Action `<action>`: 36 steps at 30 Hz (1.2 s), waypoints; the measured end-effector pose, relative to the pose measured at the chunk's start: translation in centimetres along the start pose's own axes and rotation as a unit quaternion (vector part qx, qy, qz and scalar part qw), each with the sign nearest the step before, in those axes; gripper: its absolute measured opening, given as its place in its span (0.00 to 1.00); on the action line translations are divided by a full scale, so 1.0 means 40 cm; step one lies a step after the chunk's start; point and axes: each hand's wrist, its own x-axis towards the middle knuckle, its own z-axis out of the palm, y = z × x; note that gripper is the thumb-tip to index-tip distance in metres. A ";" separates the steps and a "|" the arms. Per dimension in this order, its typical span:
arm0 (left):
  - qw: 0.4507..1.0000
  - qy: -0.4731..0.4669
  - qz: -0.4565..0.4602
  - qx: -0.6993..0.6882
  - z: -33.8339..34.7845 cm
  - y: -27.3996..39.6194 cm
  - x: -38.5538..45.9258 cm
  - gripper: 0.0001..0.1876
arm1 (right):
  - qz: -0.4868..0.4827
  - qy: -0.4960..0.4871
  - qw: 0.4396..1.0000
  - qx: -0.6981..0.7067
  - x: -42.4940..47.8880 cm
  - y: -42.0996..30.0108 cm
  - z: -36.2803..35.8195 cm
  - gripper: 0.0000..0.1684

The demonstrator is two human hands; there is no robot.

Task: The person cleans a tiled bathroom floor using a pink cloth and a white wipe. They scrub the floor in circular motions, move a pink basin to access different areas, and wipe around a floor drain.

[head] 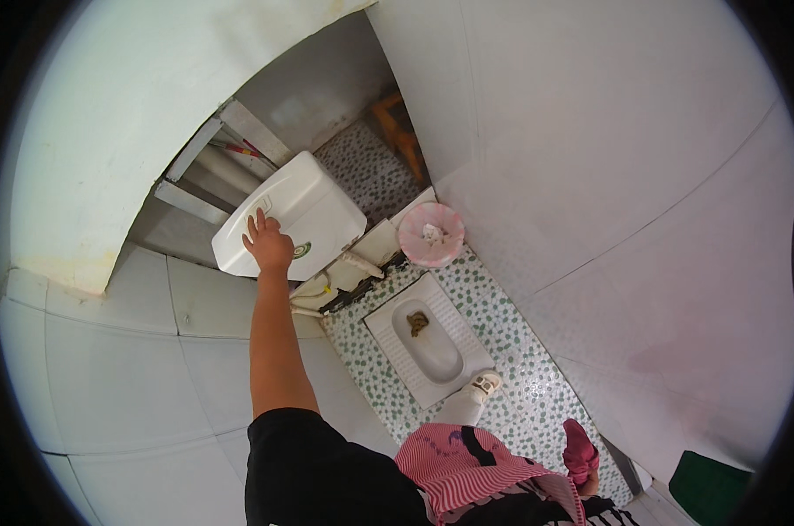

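Note:
My left hand [269,244], its fingers apart and holding nothing, reaches to the white plastic toilet cistern [325,214]. Its fingertips are at the flush button [259,207]; whether the button is pressed cannot be seen. Low on the right, my right hand [591,485] grips a dark red cloth or glove [579,450]. Most of that hand is hidden behind the cloth and a red-and-white striped apron [463,460]. Between the cistern and my feet lies a white squat toilet [448,355]. Brown waste [417,322] sits in its bowl.
A waste bin with a pink-and-white liner [431,243] stands by the right wall, paper inside. White pipes [361,263] run below the cistern. One white shoe [486,383] is at the toilet's near corner. Something green [709,486] shows at lower right. Pebble-patterned tiles [535,388] cover the floor.

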 end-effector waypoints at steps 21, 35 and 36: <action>0.975 -0.164 0.141 0.043 0.017 -0.041 0.185 0.13 | 0.008 0.029 0.996 0.081 -0.014 0.102 0.035 0.07; 0.930 -0.283 0.216 0.095 0.053 -0.164 0.304 0.17 | 0.024 0.021 0.996 0.082 0.018 0.089 0.091 0.09; 0.927 -0.280 0.230 0.099 0.056 -0.148 0.306 0.17 | 0.011 0.035 0.996 0.085 0.010 0.091 0.092 0.09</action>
